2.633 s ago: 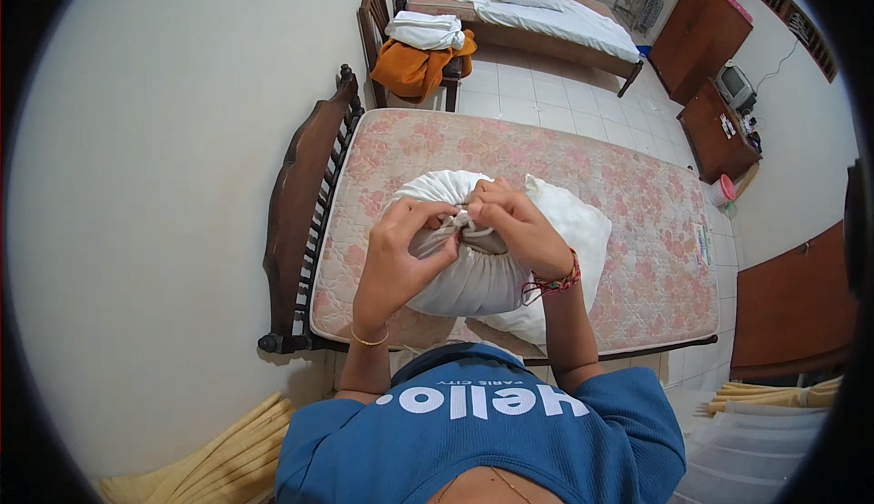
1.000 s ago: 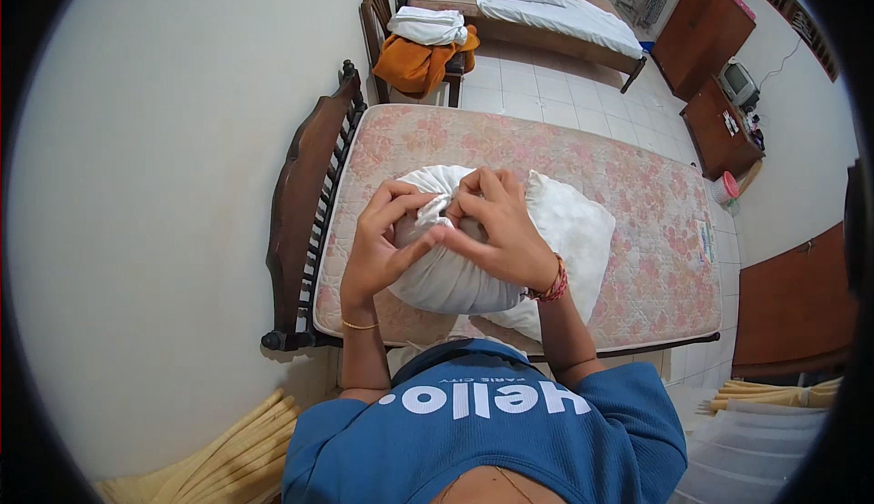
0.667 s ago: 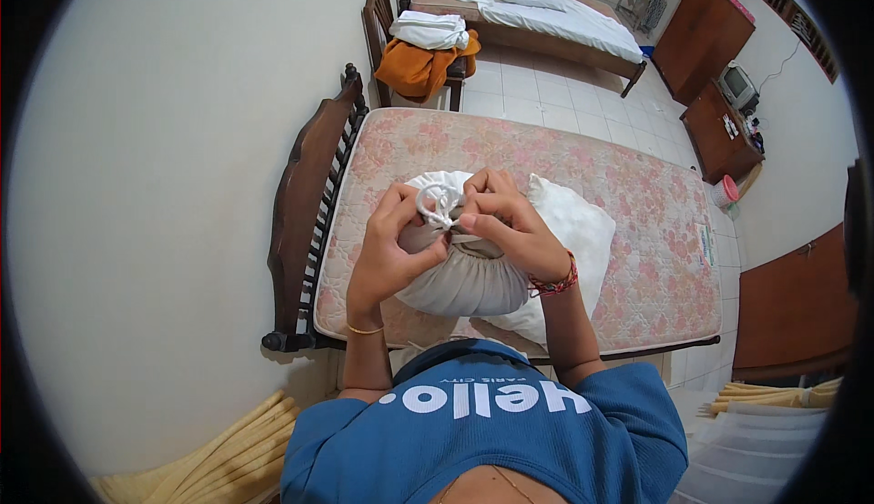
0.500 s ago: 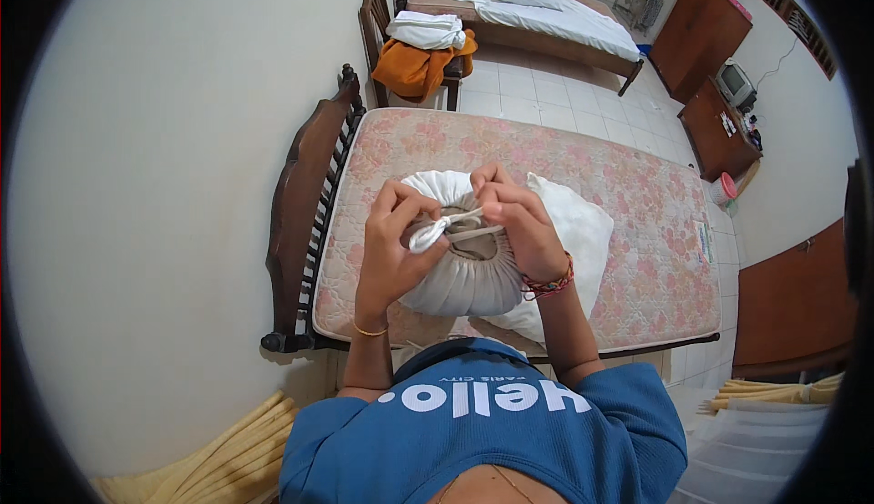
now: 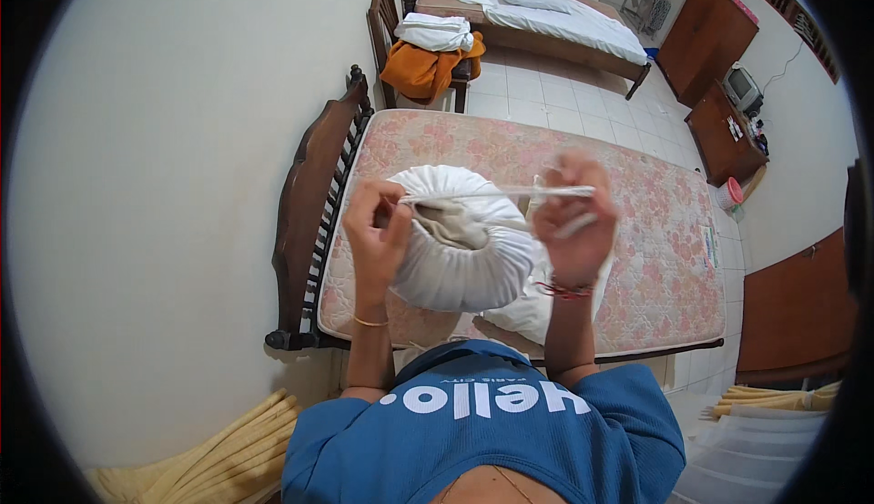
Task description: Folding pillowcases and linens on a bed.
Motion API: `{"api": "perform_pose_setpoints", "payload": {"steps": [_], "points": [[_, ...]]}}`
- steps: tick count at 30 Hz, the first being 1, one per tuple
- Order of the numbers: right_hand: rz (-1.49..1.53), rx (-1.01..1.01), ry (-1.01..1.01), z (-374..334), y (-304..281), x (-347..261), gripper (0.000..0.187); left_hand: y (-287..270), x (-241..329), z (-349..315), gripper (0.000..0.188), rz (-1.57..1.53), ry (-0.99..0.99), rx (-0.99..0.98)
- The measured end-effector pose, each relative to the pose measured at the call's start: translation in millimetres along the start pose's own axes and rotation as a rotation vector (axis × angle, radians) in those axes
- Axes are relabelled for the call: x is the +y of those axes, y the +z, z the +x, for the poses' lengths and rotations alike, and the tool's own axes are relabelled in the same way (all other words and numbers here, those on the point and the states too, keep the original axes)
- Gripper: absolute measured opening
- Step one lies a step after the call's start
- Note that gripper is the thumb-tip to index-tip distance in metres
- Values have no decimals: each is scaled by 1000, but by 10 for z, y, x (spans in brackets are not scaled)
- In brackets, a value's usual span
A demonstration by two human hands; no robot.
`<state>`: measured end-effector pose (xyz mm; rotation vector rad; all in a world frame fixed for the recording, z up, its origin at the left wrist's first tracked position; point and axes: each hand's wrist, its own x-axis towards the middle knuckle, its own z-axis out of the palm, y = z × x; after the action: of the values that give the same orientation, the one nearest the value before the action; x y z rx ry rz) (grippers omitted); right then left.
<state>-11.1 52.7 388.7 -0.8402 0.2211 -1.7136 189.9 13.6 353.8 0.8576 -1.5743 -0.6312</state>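
As the head view looks down, one bundle (image 5: 464, 276): white, round, its gathered mouth facing up, over the near part of the mattress (image 5: 665, 231); a pillow (image 5: 519, 317) just to its right, partly hidden.

One cord (image 5: 492, 194): pale, stretched across the bundle's mouth.

Left hand (image 5: 374, 231): fingers curled, thumb and fingertips pinched on the cord by the bundle's left rim.

Right hand (image 5: 578, 222): blurred, fingers folded round the cord out to the right; the finer grip I cannot tell from where I stand.

Handling, in my judgement: anchor the left pinch close to the rim, draw the right side out evenly, and let the gathers settle all round; a jerk could slip the cord or bunch one side.

Writing: one blue shirt (image 5: 492, 449), bold white lettering, upside down from here. One label (image 5: 709, 246) at the mattress's right end, too small to read. Bundle, cord and pillow: no brand visible.
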Motion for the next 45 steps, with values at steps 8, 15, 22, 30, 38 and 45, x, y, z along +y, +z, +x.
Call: {"api": "perform_pose_setpoints", "payload": {"steps": [8, 15, 22, 30, 38, 45], "points": [[-792, -701, -6, -4, 182, -287, 25, -44, -52, -10, 9, -199, -171, 9], [-1174, -376, 256, 12, 273, -76, 21, 111, -16, -58, 12, -447, -286, 3], [-1826, -198, -56, 6, 151, 48, 26, 21, -65, -83, 12, -478, -264, -47], [-1887, -94, -278, 76, 39, 251, 20, -277, 261, -24, 37, -95, 166, -337], [-1529, -172, -289, 73, 66, 272, 17, 60, 619, -268, 29, 595, 292, -519], [-1526, -191, -374, 134, 38, 253, 16, 78, 558, -411, 26, 662, 556, -404]]}}
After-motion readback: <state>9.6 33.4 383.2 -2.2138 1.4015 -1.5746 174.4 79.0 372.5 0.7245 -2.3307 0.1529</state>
